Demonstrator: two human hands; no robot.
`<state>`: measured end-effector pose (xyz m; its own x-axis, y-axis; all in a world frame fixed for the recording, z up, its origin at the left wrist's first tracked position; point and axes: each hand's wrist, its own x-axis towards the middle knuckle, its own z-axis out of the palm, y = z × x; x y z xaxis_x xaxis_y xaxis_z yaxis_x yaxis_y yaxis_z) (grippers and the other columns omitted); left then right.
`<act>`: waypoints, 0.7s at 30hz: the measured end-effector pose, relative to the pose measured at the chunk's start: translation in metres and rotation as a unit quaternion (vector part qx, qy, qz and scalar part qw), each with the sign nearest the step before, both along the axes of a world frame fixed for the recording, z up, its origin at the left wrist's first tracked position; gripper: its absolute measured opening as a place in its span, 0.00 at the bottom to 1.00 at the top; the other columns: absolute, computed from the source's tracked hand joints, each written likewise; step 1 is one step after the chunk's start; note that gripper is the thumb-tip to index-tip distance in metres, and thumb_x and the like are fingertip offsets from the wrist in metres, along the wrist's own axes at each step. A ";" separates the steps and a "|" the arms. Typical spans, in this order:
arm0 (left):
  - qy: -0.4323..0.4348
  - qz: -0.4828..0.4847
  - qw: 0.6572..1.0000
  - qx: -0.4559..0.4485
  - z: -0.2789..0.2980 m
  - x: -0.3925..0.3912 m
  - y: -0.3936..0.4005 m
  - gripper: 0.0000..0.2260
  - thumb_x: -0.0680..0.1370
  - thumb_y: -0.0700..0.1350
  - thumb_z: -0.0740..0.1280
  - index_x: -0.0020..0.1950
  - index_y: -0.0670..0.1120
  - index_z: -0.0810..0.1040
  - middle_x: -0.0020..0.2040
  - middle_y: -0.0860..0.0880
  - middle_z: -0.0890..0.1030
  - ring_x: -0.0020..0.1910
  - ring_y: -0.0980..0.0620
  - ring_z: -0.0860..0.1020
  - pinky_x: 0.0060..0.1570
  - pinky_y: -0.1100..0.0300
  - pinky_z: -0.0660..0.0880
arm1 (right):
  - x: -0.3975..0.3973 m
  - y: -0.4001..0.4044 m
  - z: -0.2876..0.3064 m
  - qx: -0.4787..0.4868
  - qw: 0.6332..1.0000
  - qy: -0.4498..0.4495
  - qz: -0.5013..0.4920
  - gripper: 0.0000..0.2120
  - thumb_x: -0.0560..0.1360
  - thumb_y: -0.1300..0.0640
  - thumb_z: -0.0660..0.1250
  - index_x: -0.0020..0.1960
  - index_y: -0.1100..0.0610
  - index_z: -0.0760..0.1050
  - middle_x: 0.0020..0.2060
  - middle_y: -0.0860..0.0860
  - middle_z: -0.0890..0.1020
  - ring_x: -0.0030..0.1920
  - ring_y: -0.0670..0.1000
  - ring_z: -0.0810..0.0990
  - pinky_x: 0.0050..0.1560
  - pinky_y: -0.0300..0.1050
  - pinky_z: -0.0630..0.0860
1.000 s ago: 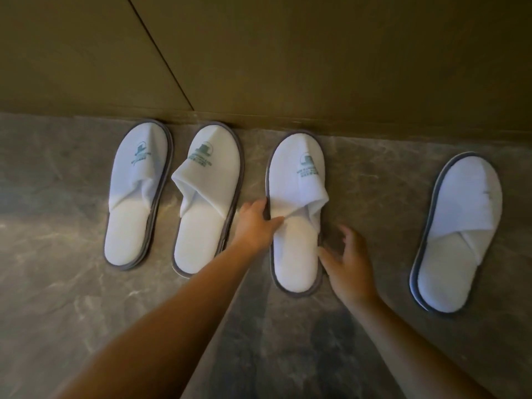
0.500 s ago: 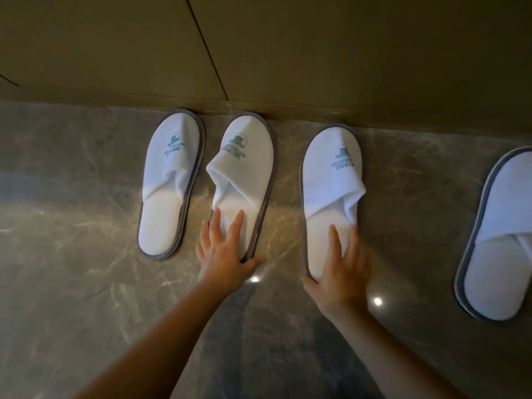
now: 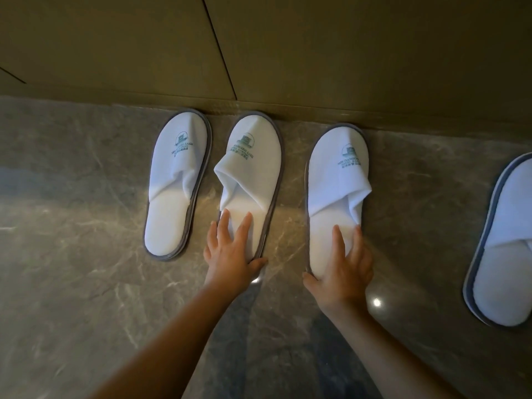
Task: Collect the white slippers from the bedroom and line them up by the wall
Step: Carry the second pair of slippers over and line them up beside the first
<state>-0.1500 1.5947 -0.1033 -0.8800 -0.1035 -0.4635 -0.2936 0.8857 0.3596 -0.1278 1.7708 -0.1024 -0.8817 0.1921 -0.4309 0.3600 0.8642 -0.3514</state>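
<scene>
Left hand (image 3: 230, 254) flat, fingers spread on second white terry slipper (image 3: 250, 180); right hand (image 3: 342, 266) likewise on third slipper (image 3: 336, 197), seemingly pressing, not gripping. Risk: uneven push skews toes from wall (image 3: 316, 53).

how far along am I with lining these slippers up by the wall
Nearly there. Done: the leftmost slipper sits toe to the wall, untouched. In hand: your left hand lies flat on the second slipper's heel and your right hand on the third slipper, both toe to the wall. Left: the fourth slipper lies apart at the right, tilted.
</scene>
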 end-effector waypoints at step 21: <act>0.037 -0.267 0.963 0.004 0.003 -0.002 0.117 0.41 0.68 0.62 0.64 0.72 0.56 0.41 0.76 0.48 0.41 0.74 0.42 0.38 0.71 0.42 0.42 | 0.020 0.144 0.028 0.089 0.979 0.051 -0.176 0.39 0.67 0.47 0.70 0.71 0.55 0.54 0.73 0.61 0.56 0.72 0.62 0.54 0.69 0.60 0.56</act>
